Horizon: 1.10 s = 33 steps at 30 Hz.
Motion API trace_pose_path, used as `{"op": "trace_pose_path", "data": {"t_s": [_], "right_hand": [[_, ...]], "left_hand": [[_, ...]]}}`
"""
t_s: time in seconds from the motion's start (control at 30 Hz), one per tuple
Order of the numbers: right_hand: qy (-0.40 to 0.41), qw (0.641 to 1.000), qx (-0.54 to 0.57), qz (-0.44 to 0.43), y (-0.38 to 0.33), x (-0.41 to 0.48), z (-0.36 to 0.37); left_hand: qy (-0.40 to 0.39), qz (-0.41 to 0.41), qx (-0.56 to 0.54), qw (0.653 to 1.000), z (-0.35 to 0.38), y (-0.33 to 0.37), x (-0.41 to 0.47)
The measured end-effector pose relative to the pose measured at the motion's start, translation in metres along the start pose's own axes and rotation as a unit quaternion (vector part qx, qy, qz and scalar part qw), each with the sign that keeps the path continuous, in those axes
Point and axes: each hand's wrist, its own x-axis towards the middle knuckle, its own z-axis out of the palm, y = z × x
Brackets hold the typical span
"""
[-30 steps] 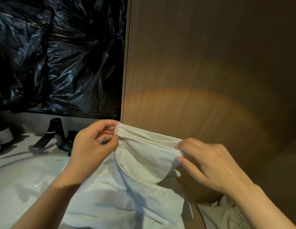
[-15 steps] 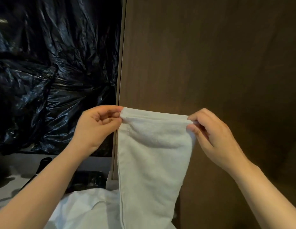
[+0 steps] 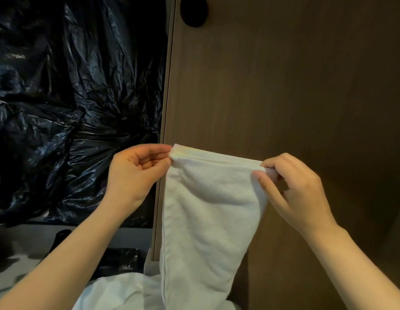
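A white towel (image 3: 208,220) hangs lengthwise in front of me, folded double along its top edge. My left hand (image 3: 136,173) pinches its upper left corner between thumb and fingers. My right hand (image 3: 293,189) pinches the upper right corner the same way. The top edge is stretched nearly level between both hands. The towel's lower end runs out of the bottom of the view, so its length is hidden.
A brown wooden panel (image 3: 284,86) stands right behind the towel, with a dark round knob (image 3: 194,10) near its top. Crinkled black plastic sheeting (image 3: 71,97) covers the wall to the left. More white cloth (image 3: 118,291) lies below, beside a dark counter (image 3: 20,245).
Both hands lifted the towel from a slack bunch over the sink to a taut hanging hold. The view tilted upward, so the sink and tap dropped out of sight.
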Motion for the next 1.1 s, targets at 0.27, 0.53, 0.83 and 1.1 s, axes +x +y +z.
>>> {"op": "trace_pose_path", "data": {"t_s": [0.27, 0.53, 0.83, 1.1], "right_hand": [[-0.023, 0.995, -0.060, 0.071, -0.003, -0.007, 0.001], [-0.075, 0.991, 0.068, 0.086, -0.049, -0.030, 0.041], [-0.071, 0.958, 0.212, 0.179, -0.064, -0.029, 0.065], [-0.069, 0.969, 0.180, 0.157, -0.069, -0.020, 0.065]], "left_hand": [[-0.019, 0.003, 0.017, 1.000, 0.010, 0.003, -0.005], [-0.050, 0.013, 0.071, 0.996, 0.034, 0.004, -0.030], [-0.049, 0.000, 0.077, 0.996, 0.027, -0.002, -0.039], [-0.109, -0.069, 0.091, 0.988, 0.012, -0.021, -0.051]]}}
